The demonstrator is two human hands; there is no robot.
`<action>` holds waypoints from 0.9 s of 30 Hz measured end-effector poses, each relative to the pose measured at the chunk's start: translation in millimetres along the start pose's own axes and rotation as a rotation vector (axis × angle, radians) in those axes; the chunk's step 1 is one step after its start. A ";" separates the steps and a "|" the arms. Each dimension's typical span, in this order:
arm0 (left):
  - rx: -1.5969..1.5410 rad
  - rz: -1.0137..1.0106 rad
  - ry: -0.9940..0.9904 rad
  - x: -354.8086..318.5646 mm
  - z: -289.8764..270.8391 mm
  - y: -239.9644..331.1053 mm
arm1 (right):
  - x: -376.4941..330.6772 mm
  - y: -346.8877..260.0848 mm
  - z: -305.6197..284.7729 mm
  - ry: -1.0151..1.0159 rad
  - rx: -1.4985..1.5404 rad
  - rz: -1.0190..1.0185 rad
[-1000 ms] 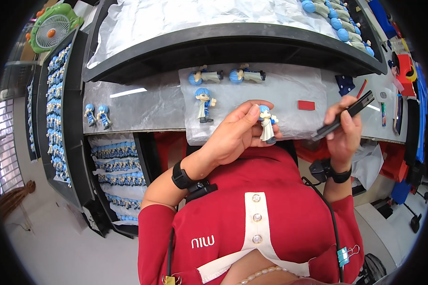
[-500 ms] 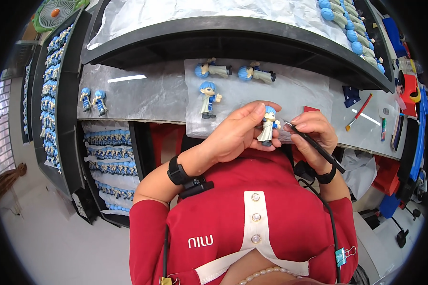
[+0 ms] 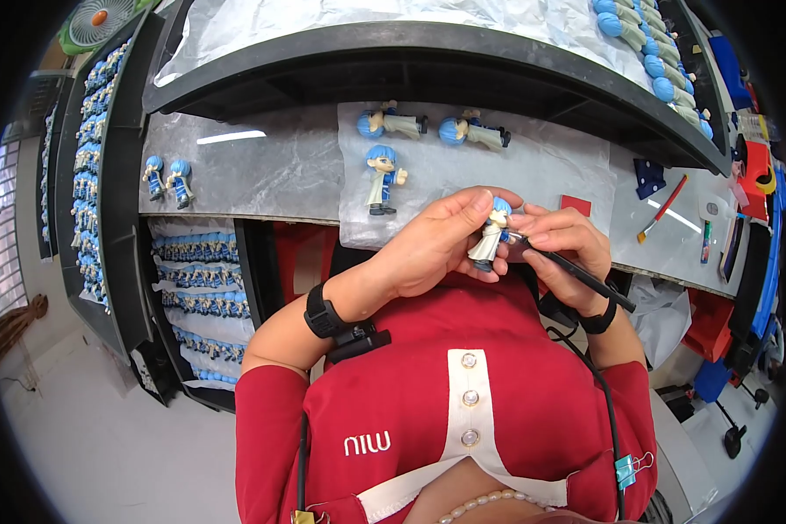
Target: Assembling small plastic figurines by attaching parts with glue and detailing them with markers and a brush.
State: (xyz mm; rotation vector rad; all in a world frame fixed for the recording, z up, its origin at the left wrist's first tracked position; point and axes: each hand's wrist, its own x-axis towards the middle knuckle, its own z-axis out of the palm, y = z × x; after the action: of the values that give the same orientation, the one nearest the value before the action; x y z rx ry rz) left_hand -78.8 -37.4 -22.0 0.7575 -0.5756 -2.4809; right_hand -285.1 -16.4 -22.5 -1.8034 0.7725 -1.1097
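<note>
Between the thumb and fingers of my left hand (image 3: 450, 240) is a small blue-haired figurine (image 3: 490, 237) in a long cream garment, held upright with a slight tilt. My right hand (image 3: 575, 249) grips a slim black pen-like tool (image 3: 585, 278). Its thin tip meets the figurine's right side, by the small arm, though fingers partly hide the contact. Just beyond my hands, a similar figurine (image 3: 381, 182) lies on a white sheet (image 3: 362, 229). Two more, a figurine (image 3: 391, 125) and another figurine (image 3: 473, 132), lie sideways farther back.
A black tray (image 3: 428, 52) lined with white sheeting spans the back, figurines (image 3: 664, 65) at its right. Two figurines (image 3: 180, 183) lie at the left. A brush (image 3: 664, 208) and a red square (image 3: 575, 204) are on the right. Stacked trays of figurines (image 3: 196, 276) stand below left.
The tool's tip has come in against the figurine's side, where it was slightly apart before. My right fingers have moved nearer my left hand, and the figurine has tilted a little.
</note>
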 end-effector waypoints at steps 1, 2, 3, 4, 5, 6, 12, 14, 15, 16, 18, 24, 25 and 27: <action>0.000 0.002 -0.003 0.2 -0.2 -0.1 | 0.9 -0.3 0.0 -0.006 -0.007 -0.003; 0.000 0.004 -0.006 0.2 -0.3 -0.2 | 1.5 -0.5 0.0 -0.012 -0.013 -0.006; 0.000 0.004 -0.005 0.1 -0.1 0.2 | 1.7 -0.2 0.0 -0.012 -0.012 -0.007; 0.001 -0.005 -0.002 -0.2 0.3 0.8 | 1.9 0.0 0.0 -0.013 -0.014 -0.009; 0.002 -0.015 0.000 -0.3 0.4 1.1 | 2.1 0.2 -0.1 -0.015 -0.015 -0.011; 0.002 -0.014 0.001 -0.3 0.1 1.1 | 2.1 0.4 -0.2 -0.015 -0.015 -0.011; 0.002 -0.012 -0.010 0.5 -2.5 -0.6 | 0.6 3.7 0.5 -0.015 -0.035 -0.039; -0.004 -0.017 -0.010 0.4 -3.0 -0.8 | 0.7 3.4 0.3 -0.019 -0.035 -0.043; -0.004 -0.017 -0.009 0.4 -3.0 -0.7 | 1.0 3.3 0.2 -0.019 -0.034 -0.044; -0.003 -0.019 -0.010 0.5 -3.0 -0.5 | 1.4 3.2 0.1 -0.021 -0.029 -0.047; -0.002 -0.022 -0.010 0.5 -2.6 -0.1 | 2.0 2.9 -0.4 -0.022 -0.024 -0.051; 0.003 -0.029 -0.014 1.0 -2.7 0.3 | 3.5 2.1 -1.4 -0.043 -0.037 -0.039; 0.005 -0.031 -0.012 1.0 -2.5 0.4 | 3.0 2.3 -1.0 -0.030 -0.034 -0.037; 0.007 -0.033 -0.008 1.0 -2.3 0.5 | 2.9 2.3 -0.9 -0.018 -0.031 -0.035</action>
State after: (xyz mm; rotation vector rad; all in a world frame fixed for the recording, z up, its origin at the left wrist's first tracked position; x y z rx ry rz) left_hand -78.0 -38.9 -23.9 0.7653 -0.5791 -2.5144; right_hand -284.8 -20.1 -23.2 -1.8562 0.7539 -1.1084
